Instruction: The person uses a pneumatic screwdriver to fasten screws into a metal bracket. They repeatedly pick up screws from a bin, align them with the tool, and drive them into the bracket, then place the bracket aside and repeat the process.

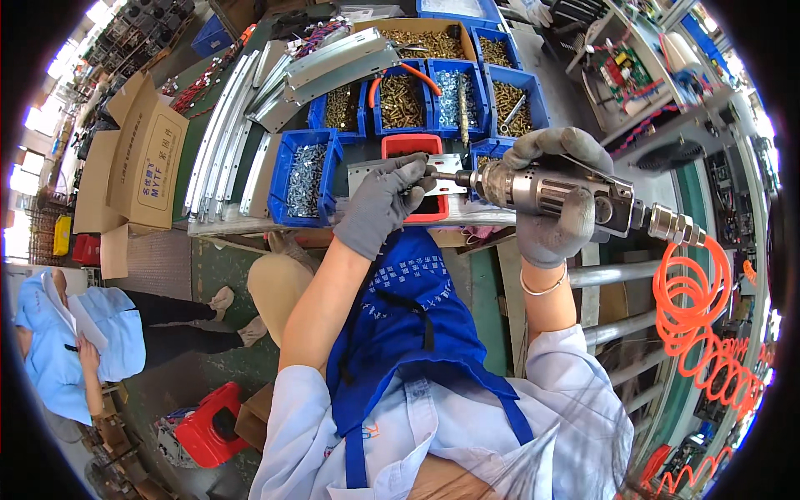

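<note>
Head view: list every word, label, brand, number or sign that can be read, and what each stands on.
I describe the print here without copying any wording.
Cardboard box: large blue characters and letters with a logo, plus a line of smaller dark characters.
Blue apron: rows of white characters, partly too small and creased to read.
Shirt: small coloured mark on the chest, too small to read.
Drill: no legible print.

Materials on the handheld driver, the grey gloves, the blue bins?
Driver: likely metal, satin silver, by its sharp highlights. Gloves: probably fabric, matte grey, by their soft creases; coating unclear. Bins: likely moulded plastic, slight sheen, uniform blue walls.
</note>
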